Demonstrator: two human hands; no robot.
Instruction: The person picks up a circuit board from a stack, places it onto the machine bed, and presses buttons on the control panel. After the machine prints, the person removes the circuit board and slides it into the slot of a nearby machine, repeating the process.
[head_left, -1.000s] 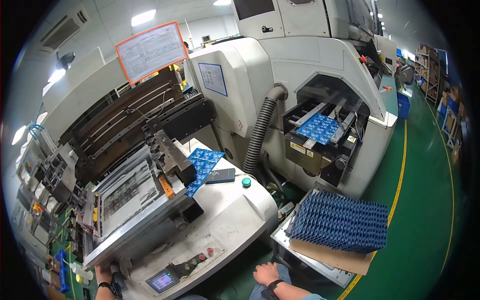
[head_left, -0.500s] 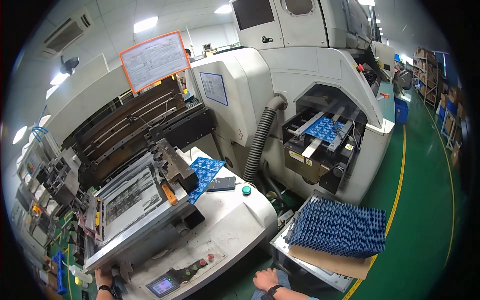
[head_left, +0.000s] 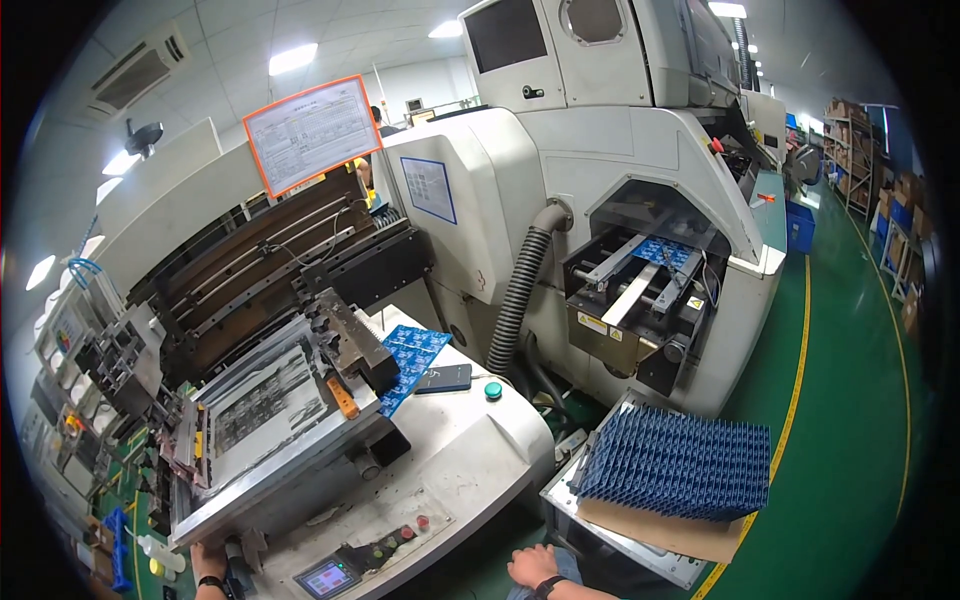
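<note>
My left hand (head_left: 208,563) rests at the bottom left on the front edge of a metal printer frame (head_left: 262,420), fingers curled over its edge. My right hand (head_left: 532,566) is low at the bottom centre, a loose fist with a dark wristband, close to the white machine cabinet (head_left: 470,470) and just left of a rack of blue circuit boards (head_left: 678,462). It holds nothing that I can see. A blue circuit board panel (head_left: 412,356) lies on the cabinet top beside a dark phone-like device (head_left: 444,379) and a green button (head_left: 493,390).
A small control screen with coloured buttons (head_left: 365,558) sits on the cabinet front. A grey ribbed hose (head_left: 518,290) runs into a large white machine whose conveyor (head_left: 640,275) carries a blue board. An orange-framed sheet (head_left: 312,130) hangs above. Green floor with a yellow line (head_left: 800,330) runs to the right.
The view has tilted and risen slightly, so both hands sit lower in the picture. My right hand has shifted a little toward the bottom edge. Nothing was picked up or let go.
</note>
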